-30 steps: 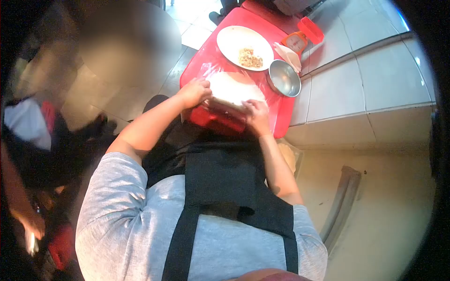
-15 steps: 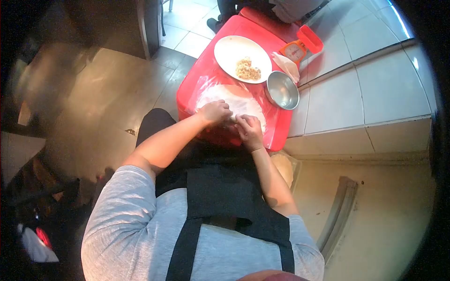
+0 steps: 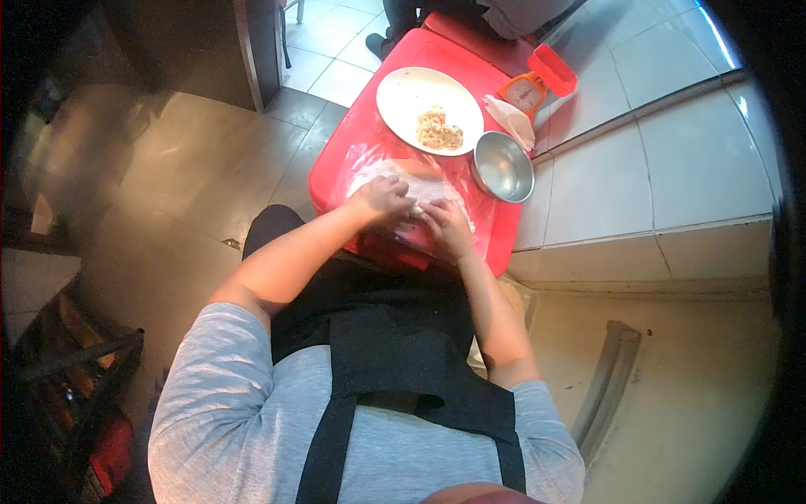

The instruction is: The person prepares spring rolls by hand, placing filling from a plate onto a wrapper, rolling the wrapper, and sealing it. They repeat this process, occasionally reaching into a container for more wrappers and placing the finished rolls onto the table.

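Observation:
A thin, pale, round wrapper sheet [image 3: 428, 186] lies on clear plastic [image 3: 359, 161] spread over the near part of a red table. At its near edge my left hand [image 3: 384, 200] curls with fingers closed on the sheet. Close beside it, my right hand [image 3: 447, 225] pinches the same edge, where a small whitish fold shows between the two hands. The fingertips partly hide what lies under them. Beyond the sheet, a white oval plate [image 3: 403, 97] holds a clump of crumbly beige filling [image 3: 439, 130].
A steel bowl [image 3: 504, 168] stands at the red table's [image 3: 336, 164] right side. Behind it are a whitish bag [image 3: 510, 120] and an orange kitchen scale [image 3: 525, 92]. A tiled wall [image 3: 596, 185] borders the right. Another person's dark-clad leg [image 3: 400, 21] shows at the far end.
The view has shifted slightly. Both hands stay at the sheet's near edge, with the right fingers flexed a little differently. Plate, bowl and scale keep their places on the table.

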{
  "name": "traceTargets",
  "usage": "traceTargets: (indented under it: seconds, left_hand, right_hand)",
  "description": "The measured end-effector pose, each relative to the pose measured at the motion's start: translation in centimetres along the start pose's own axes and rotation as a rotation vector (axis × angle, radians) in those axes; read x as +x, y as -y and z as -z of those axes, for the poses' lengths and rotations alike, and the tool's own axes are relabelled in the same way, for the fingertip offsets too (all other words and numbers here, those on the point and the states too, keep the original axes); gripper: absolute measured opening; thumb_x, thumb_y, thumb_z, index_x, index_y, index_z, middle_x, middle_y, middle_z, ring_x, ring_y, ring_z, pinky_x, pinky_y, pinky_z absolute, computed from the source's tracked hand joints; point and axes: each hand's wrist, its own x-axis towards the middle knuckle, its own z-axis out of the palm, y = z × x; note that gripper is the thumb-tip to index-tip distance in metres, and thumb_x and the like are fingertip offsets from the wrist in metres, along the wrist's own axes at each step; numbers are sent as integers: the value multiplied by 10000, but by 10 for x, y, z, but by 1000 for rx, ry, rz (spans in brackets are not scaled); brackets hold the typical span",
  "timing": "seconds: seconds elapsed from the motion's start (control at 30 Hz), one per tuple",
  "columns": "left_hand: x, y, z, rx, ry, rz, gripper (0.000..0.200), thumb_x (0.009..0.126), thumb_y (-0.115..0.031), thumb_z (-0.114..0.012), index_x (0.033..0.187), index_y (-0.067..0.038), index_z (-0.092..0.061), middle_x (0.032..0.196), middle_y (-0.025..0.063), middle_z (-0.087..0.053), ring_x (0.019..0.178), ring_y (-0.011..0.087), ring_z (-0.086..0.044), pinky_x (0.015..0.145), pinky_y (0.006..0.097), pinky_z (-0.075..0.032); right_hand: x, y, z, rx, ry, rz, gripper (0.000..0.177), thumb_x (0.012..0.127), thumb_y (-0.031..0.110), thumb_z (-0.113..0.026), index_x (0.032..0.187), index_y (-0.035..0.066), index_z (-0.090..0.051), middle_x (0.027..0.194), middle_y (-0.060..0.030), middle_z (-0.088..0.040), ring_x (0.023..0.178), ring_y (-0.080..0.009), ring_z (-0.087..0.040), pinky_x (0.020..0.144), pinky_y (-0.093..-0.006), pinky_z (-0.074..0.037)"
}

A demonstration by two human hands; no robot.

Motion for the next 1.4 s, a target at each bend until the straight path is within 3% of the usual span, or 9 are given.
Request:
traceTargets:
  seconds: [0.07,0.2,0.4,0.6,0.8,1.0,1.2,1.3,1.4]
  left_hand:
    - [-1,1,-1,-22,36,32,130,764,-224,-629,870,-181,-691,885,55,-602,842,268,-600,693,385,-522]
    - [6,19,-17,-203,172,217,152,740,-206,-633,880,-172,-682,867,62,-593,847,273,-588,711,387,-514]
    - [9,12,-14,-162,38,34,121,793,-203,-594,783,-124,-685,938,67,-616,997,269,-578,834,386,-497]
    - [29,26,-12,-202,112,166,90,763,-180,-593,777,-137,-671,880,56,-592,939,264,-584,819,385,-494]
    - [28,19,-22,-119,-115,64,92,761,-184,-622,737,-105,-662,866,75,-600,900,283,-597,765,390,-501]
    - [52,39,-21,-287,248,349,158,766,-211,-655,892,-123,-691,880,66,-601,917,305,-581,771,422,-486]
    - [9,48,-4,-189,59,-40,340,782,-198,-635,1117,-141,-648,1039,113,-592,1014,310,-564,838,408,-496]
    - [-1,30,14,-180,354,22,430,801,-219,-614,1215,-107,-589,1148,116,-569,1072,307,-540,934,424,-455]
    - [-23,-13,14,163,119,-58,528,810,-274,-605,1284,-56,-525,1251,101,-520,1133,284,-495,987,441,-395]
  right_hand:
    - [7,-9,4,41,126,-58,259,787,134,-687,1044,106,-686,979,-93,-636,907,-297,-583,804,-397,-479]
    - [12,14,7,-49,-109,162,223,779,106,-684,1000,96,-705,963,-102,-643,897,-304,-590,801,-390,-487]
    - [21,-13,-3,80,14,10,231,760,74,-688,991,86,-695,954,-86,-638,906,-301,-587,807,-392,-485]
    - [18,-10,-7,40,-155,89,202,767,70,-686,969,81,-705,959,-119,-630,931,-315,-585,829,-403,-476]
    - [35,-21,-3,-21,-125,85,235,773,82,-687,1008,93,-701,982,-114,-639,922,-288,-593,823,-386,-481]
    - [33,-30,-4,-81,-150,101,257,771,107,-693,1028,112,-701,973,-90,-656,919,-277,-598,803,-388,-487]
    - [21,-36,24,-64,50,92,304,772,102,-687,1076,121,-682,982,-85,-647,920,-280,-592,812,-389,-485]
    - [2,-18,30,-41,108,40,356,771,90,-683,1124,125,-659,993,-97,-631,921,-299,-583,816,-400,-485]
    - [-33,5,15,-90,2,47,429,752,95,-698,1175,120,-627,1039,-105,-605,928,-318,-572,829,-412,-484]
